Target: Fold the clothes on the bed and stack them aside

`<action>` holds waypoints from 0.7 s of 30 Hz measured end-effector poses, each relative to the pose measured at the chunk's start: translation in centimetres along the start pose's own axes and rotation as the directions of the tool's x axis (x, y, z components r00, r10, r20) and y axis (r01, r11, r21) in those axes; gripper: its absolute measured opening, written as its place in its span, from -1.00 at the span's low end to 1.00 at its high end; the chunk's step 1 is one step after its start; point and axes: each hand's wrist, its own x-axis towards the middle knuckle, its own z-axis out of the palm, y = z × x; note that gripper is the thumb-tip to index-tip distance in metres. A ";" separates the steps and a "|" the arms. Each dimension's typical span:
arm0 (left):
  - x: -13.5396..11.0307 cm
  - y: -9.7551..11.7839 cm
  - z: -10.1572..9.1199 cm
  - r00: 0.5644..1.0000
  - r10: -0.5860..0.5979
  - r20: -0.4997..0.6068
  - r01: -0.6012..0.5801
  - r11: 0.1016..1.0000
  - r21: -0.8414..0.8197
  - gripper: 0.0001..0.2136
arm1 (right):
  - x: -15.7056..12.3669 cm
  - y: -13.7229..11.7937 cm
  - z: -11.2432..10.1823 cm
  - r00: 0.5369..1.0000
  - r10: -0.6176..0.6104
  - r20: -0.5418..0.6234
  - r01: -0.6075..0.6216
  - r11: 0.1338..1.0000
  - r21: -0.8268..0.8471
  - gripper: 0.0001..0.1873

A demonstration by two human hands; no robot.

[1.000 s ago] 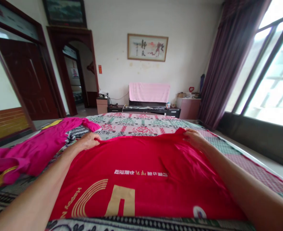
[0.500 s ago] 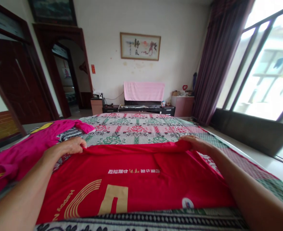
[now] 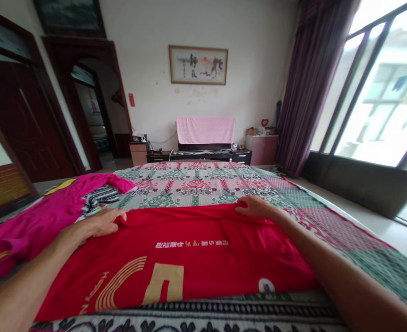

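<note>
A red shirt [image 3: 189,258] with gold printing lies flat on the patterned bedspread [image 3: 196,184] in front of me. My left hand [image 3: 101,222] rests on the shirt's far left corner, fingers pinching the edge. My right hand [image 3: 255,207] presses on the far right corner, fingers curled over the folded edge. Both forearms reach along the shirt's two sides.
A magenta garment [image 3: 40,216] lies heaped on the bed at the left. Beyond the bed stand a low dark cabinet [image 3: 200,157] with a pink cloth [image 3: 205,130] over it and a pink cupboard [image 3: 262,150]. Curtain and big windows fill the right; dark doors the left.
Both hands have come nearer to me and lower, bringing the shirt's far edge down flat on the bed. My right hand has shifted inward to the left.
</note>
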 end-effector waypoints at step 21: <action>-0.3 -0.9 0.4 0.999 -0.014 -0.037 0.007 0.987 -0.162 -0.65 | -3.2 2.9 -6.7 0.978 0.162 0.130 -0.193 0.942 0.275 -0.78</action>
